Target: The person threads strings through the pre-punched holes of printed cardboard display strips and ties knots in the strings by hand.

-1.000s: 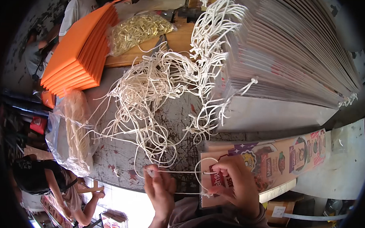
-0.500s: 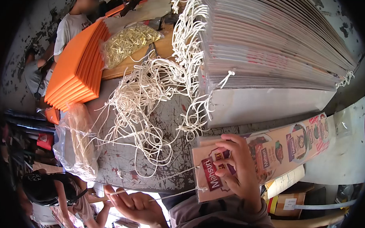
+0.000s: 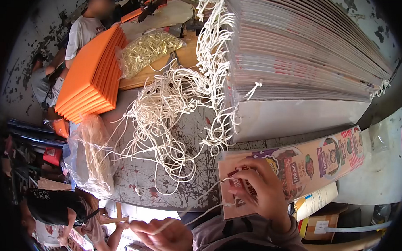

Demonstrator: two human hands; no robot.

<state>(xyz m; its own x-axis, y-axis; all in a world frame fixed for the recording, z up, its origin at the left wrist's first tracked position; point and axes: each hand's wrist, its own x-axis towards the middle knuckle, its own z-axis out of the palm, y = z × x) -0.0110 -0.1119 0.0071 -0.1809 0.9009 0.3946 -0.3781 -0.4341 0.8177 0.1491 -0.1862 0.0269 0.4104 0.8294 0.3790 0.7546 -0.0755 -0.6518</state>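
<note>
A long printed sign (image 3: 303, 166) in a clear sleeve lies at the table's front edge, with "Mahsuri" lettering and food pictures. White cord (image 3: 200, 200) passes through the holes at its left end and forms a long loop. My left hand (image 3: 164, 235), below the table edge, is closed with its fingers curled around the loop's far end. The cord runs from there to the sign. My right hand (image 3: 266, 189) lies over the sign's left part with bent fingers gripping it; part of the print is hidden beneath.
Tangled white cords (image 3: 166, 111) cover the table's middle. A thick stack of sleeved signs (image 3: 296, 53) stands behind, orange folded pieces (image 3: 90, 75) at left. There are a bag of brass-coloured pieces (image 3: 150, 50) and a bag of pale strands (image 3: 93, 157). Two people (image 3: 82, 37) (image 3: 58, 209) are at the left.
My left hand has moved right and slightly down, and the cord loop hangs slacker. My right hand's fingers have bent more and slid down over the red lettering. The view has shifted slightly.
</note>
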